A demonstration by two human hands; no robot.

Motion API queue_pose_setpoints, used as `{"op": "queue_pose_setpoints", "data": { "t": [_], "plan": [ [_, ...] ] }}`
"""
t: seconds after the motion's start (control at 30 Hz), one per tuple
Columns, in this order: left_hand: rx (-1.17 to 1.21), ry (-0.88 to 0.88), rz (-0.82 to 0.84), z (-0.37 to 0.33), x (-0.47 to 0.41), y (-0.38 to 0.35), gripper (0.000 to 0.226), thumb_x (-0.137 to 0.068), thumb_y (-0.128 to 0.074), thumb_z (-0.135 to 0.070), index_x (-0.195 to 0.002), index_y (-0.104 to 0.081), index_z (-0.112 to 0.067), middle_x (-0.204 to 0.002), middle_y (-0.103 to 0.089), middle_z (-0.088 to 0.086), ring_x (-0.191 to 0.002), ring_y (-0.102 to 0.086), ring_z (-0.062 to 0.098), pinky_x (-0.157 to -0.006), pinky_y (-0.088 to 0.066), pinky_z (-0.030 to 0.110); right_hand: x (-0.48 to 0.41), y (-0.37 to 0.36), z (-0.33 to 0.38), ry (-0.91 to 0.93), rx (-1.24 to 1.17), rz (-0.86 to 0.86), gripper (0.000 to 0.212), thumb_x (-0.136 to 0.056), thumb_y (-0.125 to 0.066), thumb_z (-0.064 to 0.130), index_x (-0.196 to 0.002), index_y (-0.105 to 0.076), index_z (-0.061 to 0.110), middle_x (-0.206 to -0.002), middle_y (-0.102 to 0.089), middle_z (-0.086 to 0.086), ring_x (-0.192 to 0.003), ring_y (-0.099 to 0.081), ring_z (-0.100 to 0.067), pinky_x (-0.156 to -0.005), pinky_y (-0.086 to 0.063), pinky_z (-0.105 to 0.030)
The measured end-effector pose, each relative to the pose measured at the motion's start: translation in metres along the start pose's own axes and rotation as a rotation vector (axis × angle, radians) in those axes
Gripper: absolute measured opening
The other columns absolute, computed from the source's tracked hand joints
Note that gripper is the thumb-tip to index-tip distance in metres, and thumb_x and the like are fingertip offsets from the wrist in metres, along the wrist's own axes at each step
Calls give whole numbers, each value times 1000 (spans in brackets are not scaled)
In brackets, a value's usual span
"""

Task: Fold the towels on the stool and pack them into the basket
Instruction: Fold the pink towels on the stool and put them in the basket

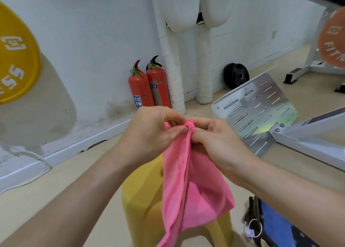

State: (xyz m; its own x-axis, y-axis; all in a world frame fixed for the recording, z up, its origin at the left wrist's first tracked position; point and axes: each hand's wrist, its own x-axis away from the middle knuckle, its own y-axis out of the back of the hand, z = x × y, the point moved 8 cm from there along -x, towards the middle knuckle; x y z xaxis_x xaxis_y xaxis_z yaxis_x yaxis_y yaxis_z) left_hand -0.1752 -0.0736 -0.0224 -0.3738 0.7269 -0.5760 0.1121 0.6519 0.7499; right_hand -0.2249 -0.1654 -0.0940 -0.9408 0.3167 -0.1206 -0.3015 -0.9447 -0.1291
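A pink towel [190, 194] hangs in the air above the yellow plastic stool [141, 196], bunched at its top edge. My left hand [151, 132] pinches that top edge from the left. My right hand [216, 140] pinches the same bunched edge from the right, fingertips almost touching the left ones. The towel's lower part drapes down over the stool's seat and hides most of it. At the lower right stands a basket [253, 213] with a dark woven rim and blue cloth [276, 226] inside.
Two red fire extinguishers [149, 84] stand against the white wall behind the stool. A slotted metal footplate [255, 108] and white machine frame [306, 134] lie to the right. A yellow weight plate [16, 60] hangs at far left, and a white cable [39, 160] lies on the floor.
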Motion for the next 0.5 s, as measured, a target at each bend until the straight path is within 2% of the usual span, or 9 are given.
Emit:
{"op": "queue_pose_setpoints", "data": {
  "t": [0.07, 0.17, 0.2, 0.23, 0.27, 0.33, 0.37, 0.43, 0.5],
  "plan": [
    [-83, -46, -3, -9, 0, 3, 15, -78, -68, -34, -86, -76, -25, -77, -71, -11, -73, -63, 2, -67, -50, 21, 2, 0, 4, 41, 35, 30, 31, -80, -51, 1, -100, -73, 9, -92, -70, -15, -84, -62, -26, -87, -50, -43],
    [-168, -76, -25, -17, -1, 7, 18, -79, -64, -35, -87, -75, -24, -76, -71, -10, -70, -62, 2, -66, -51, 26, 6, -1, 11, 98, 28, 72, 23, -87, -57, 3, -103, -72, 6, -71, -66, 6, -62, -56, 2, -61, -39, -8],
    [-169, -78, -31, -19, -2, 8, 17, -79, -64, -34, -86, -75, -24, -76, -71, -10, -70, -62, 2, -66, -50, 25, 7, 2, 13, 110, 28, 65, 22, -90, -56, 0, -106, -70, 3, -68, -68, 9, -55, -57, 5, -54, -40, -5],
    [-162, -75, -37, -19, -2, 8, 15, -79, -65, -33, -86, -75, -24, -74, -71, -11, -70, -62, 2, -65, -49, 24, 8, 2, 17, 118, 39, 60, 23, -92, -54, 0, -109, -69, 2, -73, -72, 6, -59, -62, 4, -56, -44, -5],
    [-144, -67, -43, -19, -3, 9, 14, -79, -66, -34, -84, -74, -24, -73, -70, -12, -70, -61, 3, -65, -49, 23, 8, 3, 20, 125, 65, 51, 23, -92, -54, 1, -111, -68, 3, -83, -75, -1, -72, -68, 0, -67, -50, -10],
    [-79, -22, -43, -16, -4, 9, 13, -79, -71, -38, -82, -71, -25, -70, -67, -14, -69, -61, 3, -63, -49, 21, 6, 8, 23, 134, 111, 7, 24, -94, -53, 2, -111, -68, 5, -99, -74, -11, -96, -70, -19, -92, -53, -31],
    [-43, 24, -21, -10, -4, 8, 17, -78, -74, -41, -81, -69, -25, -70, -66, -14, -68, -61, 3, -63, -49, 21, 4, 12, 26, 131, 121, -23, 24, -94, -52, 1, -111, -68, 5, -100, -73, -13, -98, -69, -23, -96, -51, -38],
    [-30, 144, 84, 8, -1, 3, 31, -71, -76, -51, -76, -65, -22, -66, -63, -9, -66, -59, 7, -64, -51, 29, 1, 25, 32, 139, 128, -97, 24, -94, -51, 0, -108, -69, 7, -95, -73, -14, -89, -67, -23, -94, -50, -43],
    [-79, 235, 201, 25, 5, -3, 46, -67, -67, -60, -76, -66, -16, -66, -63, 1, -69, -58, 19, -67, -50, 41, 0, 41, 45, 208, 189, -182, 22, -93, -53, 0, -103, -70, 10, -86, -73, -7, -80, -64, -15, -86, -52, -35]
  ]
}}
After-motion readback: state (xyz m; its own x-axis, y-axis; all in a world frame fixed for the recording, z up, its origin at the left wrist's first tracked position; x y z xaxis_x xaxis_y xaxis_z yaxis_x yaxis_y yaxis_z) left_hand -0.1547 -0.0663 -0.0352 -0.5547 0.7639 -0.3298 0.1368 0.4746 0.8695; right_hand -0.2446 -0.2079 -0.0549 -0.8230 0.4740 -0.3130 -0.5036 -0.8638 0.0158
